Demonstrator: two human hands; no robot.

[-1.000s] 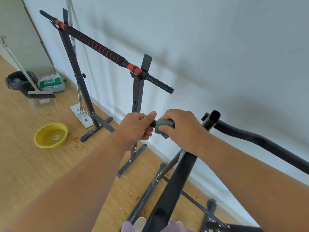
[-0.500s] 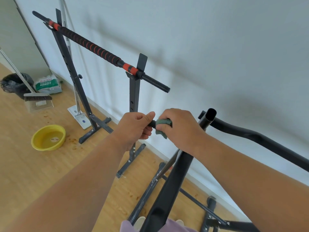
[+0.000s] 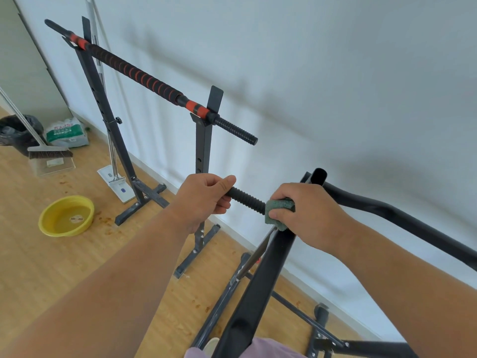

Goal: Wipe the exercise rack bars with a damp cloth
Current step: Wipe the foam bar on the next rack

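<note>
Close up, two bare hands work a green cloth along a short black threaded bar at waist height.

Left hand point(image 3: 204, 200) is curled tight round the free end of the threaded bar point(image 3: 246, 200), likely to steady it; right hand point(image 3: 307, 213) has its fingers closed over the damp cloth point(image 3: 277, 211), wrapping it round the bar just beside the black frame tube point(image 3: 258, 293), which suggests a sliding wipe along the threads; beyond the left hand stands a rack point(image 3: 204, 151) carrying a red-and-black padded bar point(image 3: 134, 73), apparently not yet being wiped; far to the left of that hand a yellow basin point(image 3: 51, 226) sits on the wooden floor point(image 3: 38, 267), probably for wetting the cloth; a white and green bag point(image 3: 67, 133) bears print too small to read.
</note>
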